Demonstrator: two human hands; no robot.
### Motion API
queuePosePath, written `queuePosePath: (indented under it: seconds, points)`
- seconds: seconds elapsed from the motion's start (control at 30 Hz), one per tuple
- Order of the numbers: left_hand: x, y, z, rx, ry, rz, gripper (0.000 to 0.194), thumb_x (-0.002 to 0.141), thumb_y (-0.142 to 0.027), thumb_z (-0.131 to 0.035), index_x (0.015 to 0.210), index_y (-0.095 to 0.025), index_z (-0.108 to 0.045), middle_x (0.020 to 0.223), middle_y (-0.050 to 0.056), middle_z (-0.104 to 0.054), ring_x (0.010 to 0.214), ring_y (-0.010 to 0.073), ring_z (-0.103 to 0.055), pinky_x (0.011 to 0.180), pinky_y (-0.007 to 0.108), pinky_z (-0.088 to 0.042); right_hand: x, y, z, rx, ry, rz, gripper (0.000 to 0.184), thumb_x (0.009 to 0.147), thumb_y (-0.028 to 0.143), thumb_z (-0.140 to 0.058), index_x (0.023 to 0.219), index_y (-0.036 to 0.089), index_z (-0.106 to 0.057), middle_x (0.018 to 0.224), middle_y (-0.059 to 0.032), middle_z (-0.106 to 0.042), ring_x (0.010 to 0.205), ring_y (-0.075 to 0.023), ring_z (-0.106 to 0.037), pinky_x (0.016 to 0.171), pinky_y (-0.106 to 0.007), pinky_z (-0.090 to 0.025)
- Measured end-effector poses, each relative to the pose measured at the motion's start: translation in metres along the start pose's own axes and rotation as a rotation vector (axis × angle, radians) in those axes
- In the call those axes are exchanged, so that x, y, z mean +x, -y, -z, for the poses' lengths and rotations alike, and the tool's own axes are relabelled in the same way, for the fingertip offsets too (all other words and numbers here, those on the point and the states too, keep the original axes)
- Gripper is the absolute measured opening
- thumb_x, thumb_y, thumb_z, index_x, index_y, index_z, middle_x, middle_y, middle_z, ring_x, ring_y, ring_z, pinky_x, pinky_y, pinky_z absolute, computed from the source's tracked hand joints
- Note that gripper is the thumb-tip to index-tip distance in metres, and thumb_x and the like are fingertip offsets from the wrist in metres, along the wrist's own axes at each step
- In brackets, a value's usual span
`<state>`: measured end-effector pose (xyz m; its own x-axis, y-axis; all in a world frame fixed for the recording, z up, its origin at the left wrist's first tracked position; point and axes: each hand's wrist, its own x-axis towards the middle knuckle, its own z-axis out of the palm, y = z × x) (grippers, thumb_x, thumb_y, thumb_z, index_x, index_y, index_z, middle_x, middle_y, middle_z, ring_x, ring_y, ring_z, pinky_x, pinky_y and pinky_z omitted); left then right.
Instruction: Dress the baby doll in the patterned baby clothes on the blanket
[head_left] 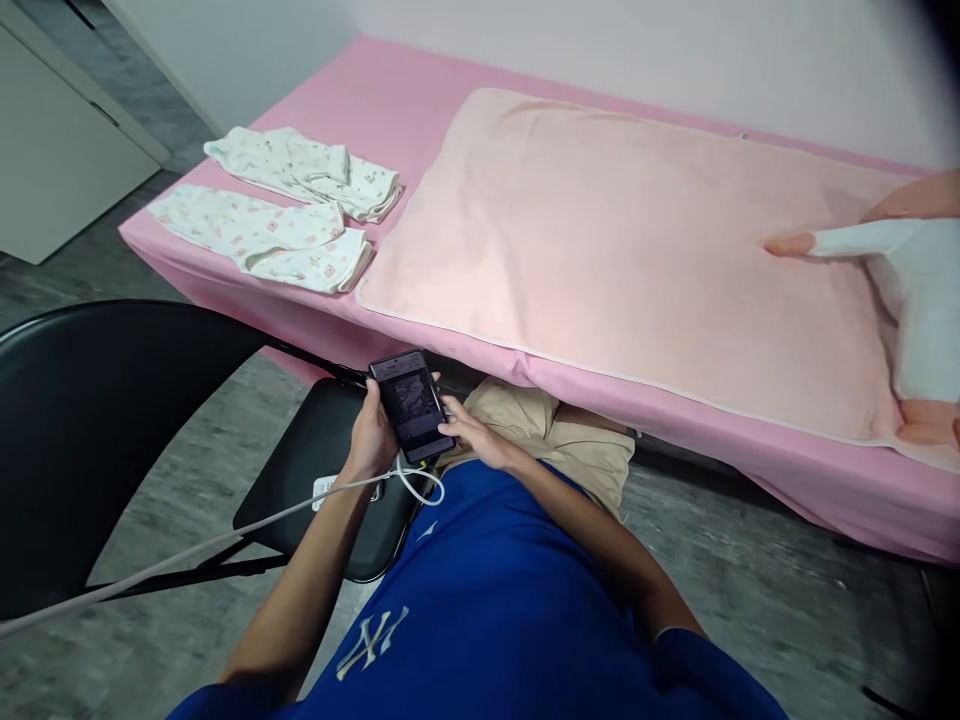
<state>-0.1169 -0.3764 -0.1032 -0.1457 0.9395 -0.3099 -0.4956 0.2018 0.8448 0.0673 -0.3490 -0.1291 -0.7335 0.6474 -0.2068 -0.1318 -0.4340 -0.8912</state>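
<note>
Phone (409, 402) | left grip (373, 435): grasping it | right grip (481, 436): at its edge, can't tell if clasping (cable (225, 538) below)

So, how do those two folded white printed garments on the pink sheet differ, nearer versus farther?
The nearer white cloth garment carries pink motifs; the farther white cloth garment shows smaller, more muted ones. The nearer lies by the bed's front edge, while the farther lies behind it, closer to the wall.
Both are folded on the pink sheet, left of the pale peach rectangular mat.
</note>
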Motion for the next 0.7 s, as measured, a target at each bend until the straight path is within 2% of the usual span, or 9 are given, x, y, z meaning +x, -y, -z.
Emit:
queuePosePath:
  seconds: [0.1, 0.2, 0.4, 0.57, 0.7]
  points:
    - [0.009, 0.017, 0.027, -0.033, -0.050, 0.001, 0.080, 0.102, -0.078, -0.054, 0.145, -0.012, -0.072, 0.141, 0.020, -0.077, 0.137, 0.0385, -0.071, 0.111, 0.053, -0.063, 0.005, -0.015, 0.009, -0.049, -0.064, -0.104, 0.052, 0.104, 0.044, -0.059, 0.153, 0.027, -0.052, 0.131, -0.0046, -0.074, 0.122, -0.0228, -0.068, 0.108, -0.039, -0.052]
    - [0.020, 0.032, 0.053, -0.067, -0.090, -0.017, 0.080, 0.104, -0.077, -0.050, 0.145, -0.012, -0.072, 0.141, 0.020, -0.077, 0.135, 0.0383, -0.072, 0.111, 0.052, -0.063, 0.005, -0.026, 0.017, -0.075, -0.164, -0.154, 0.041, 0.108, 0.044, -0.054, 0.145, 0.026, -0.056, 0.129, -0.0067, -0.076, 0.114, -0.0208, -0.071, 0.096, -0.033, -0.055]
    - [0.057, 0.058, 0.106, -0.160, -0.223, -0.054, 0.071, 0.113, -0.063, -0.032, 0.142, -0.011, -0.073, 0.133, 0.019, -0.079, 0.114, 0.0303, -0.080, 0.104, 0.046, -0.065, 0.004, -0.041, 0.031, -0.059, -0.316, -0.217, 0.027, 0.110, 0.036, -0.050, 0.128, 0.021, -0.062, 0.117, -0.0086, -0.081, 0.101, -0.0188, -0.074, 0.089, -0.031, -0.055]
    - [0.080, 0.068, 0.145, -0.168, -0.363, -0.006, 0.071, 0.115, -0.057, -0.024, 0.141, -0.011, -0.071, 0.113, 0.016, -0.083, 0.096, 0.0258, -0.081, 0.095, 0.042, -0.066, 0.001, -0.052, 0.040, 0.028, -0.316, -0.249, 0.023, 0.105, 0.030, -0.051, 0.116, 0.019, -0.068, 0.101, -0.0077, -0.082, 0.087, -0.0170, -0.074, 0.082, -0.029, -0.055]
    - [0.087, 0.073, 0.164, -0.110, -0.431, 0.070, 0.067, 0.115, -0.053, -0.022, 0.136, -0.012, -0.072, 0.102, 0.013, -0.081, 0.086, 0.0239, -0.078, 0.090, 0.040, -0.065, -0.002, -0.057, 0.044, 0.053, -0.310, -0.246, 0.022, 0.103, 0.032, -0.055, 0.108, 0.018, -0.072, 0.097, -0.0087, -0.082, 0.082, -0.0159, -0.073, 0.080, -0.029, -0.057]
